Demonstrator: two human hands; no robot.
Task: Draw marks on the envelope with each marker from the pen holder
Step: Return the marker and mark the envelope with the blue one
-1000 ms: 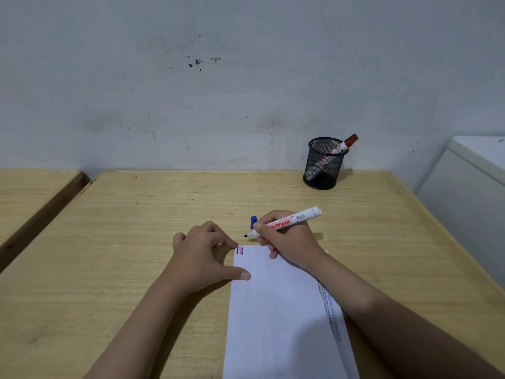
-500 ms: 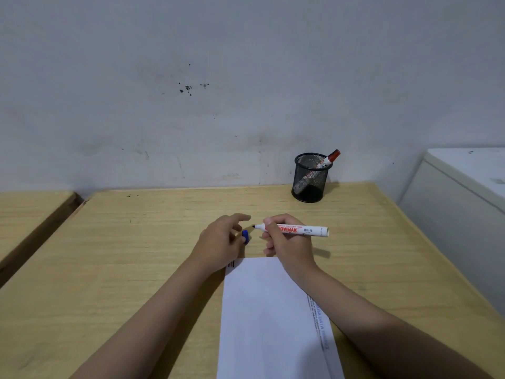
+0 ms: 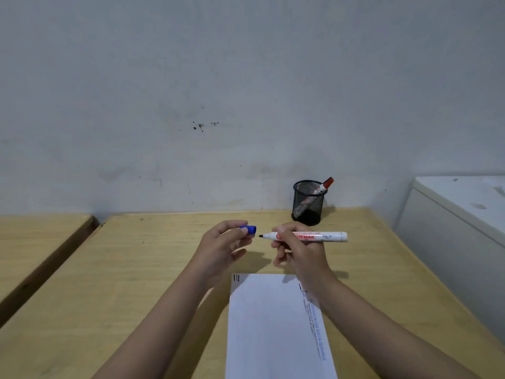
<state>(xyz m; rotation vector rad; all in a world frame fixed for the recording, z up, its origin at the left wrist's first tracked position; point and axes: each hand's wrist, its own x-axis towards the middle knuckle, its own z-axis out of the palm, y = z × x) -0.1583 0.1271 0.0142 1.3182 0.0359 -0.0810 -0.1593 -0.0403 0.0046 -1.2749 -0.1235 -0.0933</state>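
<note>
- Left hand raised above the wooden table, thumb and forefinger pinched on a small blue marker cap, open end of the cap facing right; remaining fingers loosely curled beneath.
- Right hand likewise lifted off the table, closed around a white marker near its front end, barrel held level and running left to right.
- Marker uncapped, dark tip pointing left at the cap, a narrow gap between tip and cap, not touching.
- Red lettering along the barrel, partly covered by the fingers; rear end of the barrel sticking out to the right of the hand.
- White envelope flat on the table, nearer the wearer than both hands, long side running away from the camera, lower end cut off by the picture's edge.
- Small dark marks at the envelope's far left corner; more short marks at the far right corner, beside the right wrist; colours too small to tell.
- Line of blue print down the envelope's right margin, unreadable.
- Right forearm crossing over the envelope's right edge; left forearm just left of it.
- Black mesh pen holder upright at the far edge of the table, close to the wall, well apart from the envelope.
- One red-capped marker leaning in the holder, cap poking out over the right rim.
- Second wooden surface to the left, separated by a dark gap; white cabinet to the right of the table.
</note>
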